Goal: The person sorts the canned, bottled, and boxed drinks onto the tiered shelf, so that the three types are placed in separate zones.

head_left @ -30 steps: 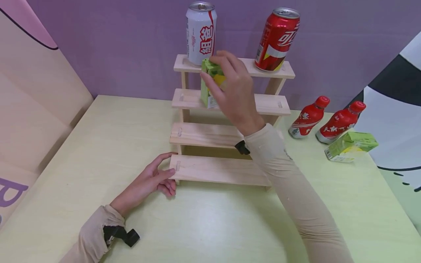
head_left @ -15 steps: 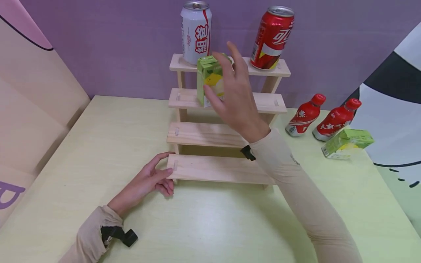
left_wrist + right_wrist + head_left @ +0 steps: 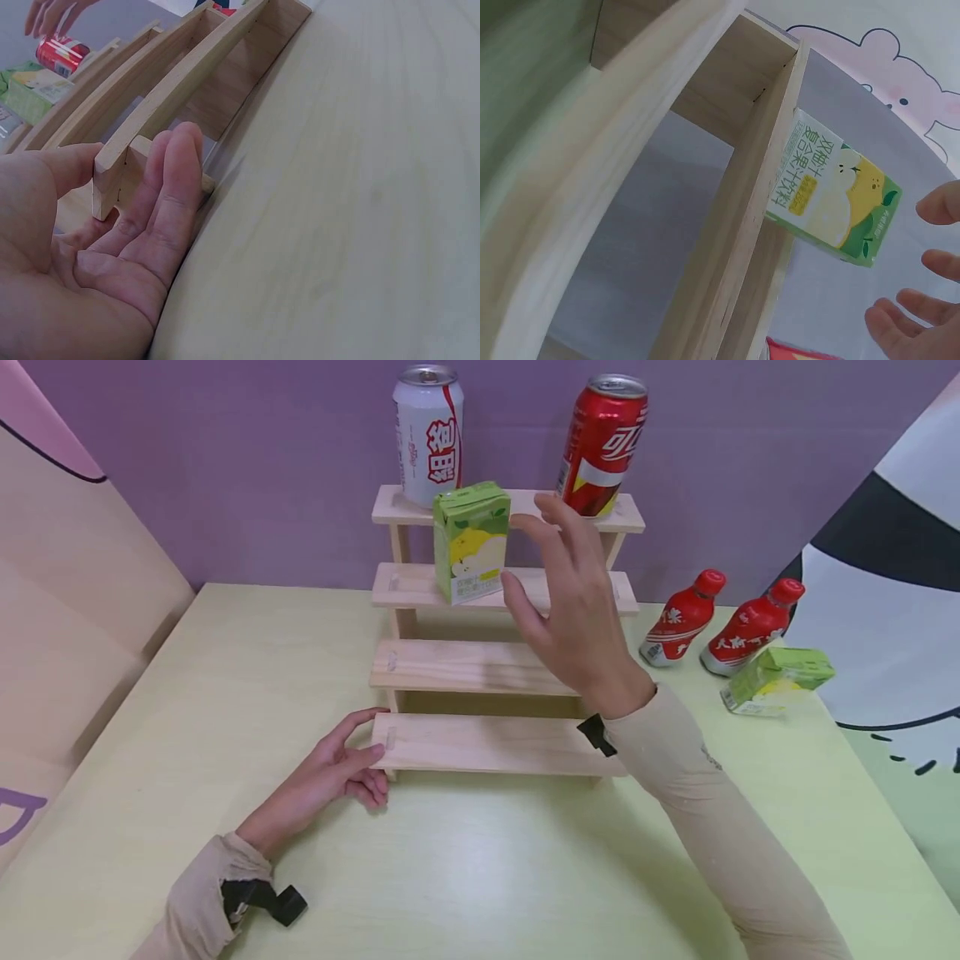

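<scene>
Pulling the right hand (image 3: 573, 602) back off the green juice carton (image 3: 471, 542), fingers now spread and holding nothing, leaving it standing near the left end of the wooden rack's (image 3: 495, 745) second-from-top step, left hand (image 3: 330, 774) bracing the bottom step's left corner with relaxed fingers.

You have two cans at the top of the head view: one white can (image 3: 428, 435) and one red can (image 3: 601, 443). Two juice cartons show, one green carton (image 3: 471, 542) standing at upper centre and a second carton (image 3: 777, 678) lying at the right edge. Beside it are two red bottles, the first bottle (image 3: 679, 618) and the other bottle (image 3: 752, 627) (both tilted). There is one wooden rack (image 3: 495, 745) with four steps, and your two hands, left hand (image 3: 321, 779) and right hand (image 3: 577, 610).
</scene>
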A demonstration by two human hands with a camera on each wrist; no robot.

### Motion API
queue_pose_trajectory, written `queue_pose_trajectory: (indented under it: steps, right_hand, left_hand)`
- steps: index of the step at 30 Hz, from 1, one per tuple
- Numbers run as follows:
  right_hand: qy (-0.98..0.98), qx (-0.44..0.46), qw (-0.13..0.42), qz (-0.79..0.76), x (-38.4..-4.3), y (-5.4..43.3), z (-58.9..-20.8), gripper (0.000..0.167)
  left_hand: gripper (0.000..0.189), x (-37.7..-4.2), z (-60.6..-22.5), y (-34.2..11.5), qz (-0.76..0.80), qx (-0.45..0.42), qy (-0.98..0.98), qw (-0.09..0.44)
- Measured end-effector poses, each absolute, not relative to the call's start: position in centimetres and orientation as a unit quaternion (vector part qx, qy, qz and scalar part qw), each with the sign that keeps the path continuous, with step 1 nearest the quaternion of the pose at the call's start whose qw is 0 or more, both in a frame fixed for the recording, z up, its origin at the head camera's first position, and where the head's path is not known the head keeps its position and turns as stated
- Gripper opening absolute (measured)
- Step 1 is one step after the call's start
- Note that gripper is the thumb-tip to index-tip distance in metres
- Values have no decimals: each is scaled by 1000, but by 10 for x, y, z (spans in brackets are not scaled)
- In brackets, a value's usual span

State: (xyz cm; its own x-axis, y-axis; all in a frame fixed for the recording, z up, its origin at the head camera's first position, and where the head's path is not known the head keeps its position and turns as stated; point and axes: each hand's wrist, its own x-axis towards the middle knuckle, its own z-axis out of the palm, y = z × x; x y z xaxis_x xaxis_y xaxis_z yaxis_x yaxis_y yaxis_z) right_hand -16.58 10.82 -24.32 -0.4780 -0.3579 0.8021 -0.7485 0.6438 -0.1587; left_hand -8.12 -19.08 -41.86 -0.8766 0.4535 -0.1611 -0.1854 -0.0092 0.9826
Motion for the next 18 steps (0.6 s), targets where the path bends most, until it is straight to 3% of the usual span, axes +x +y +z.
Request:
queue_pose_trajectory:
  steps: [18]
  right_hand:
    - [-810, 320, 407, 275, -131, 158, -264, 37]
  left_hand:
    - [54, -79, -416, -190, 698, 118, 670, 224]
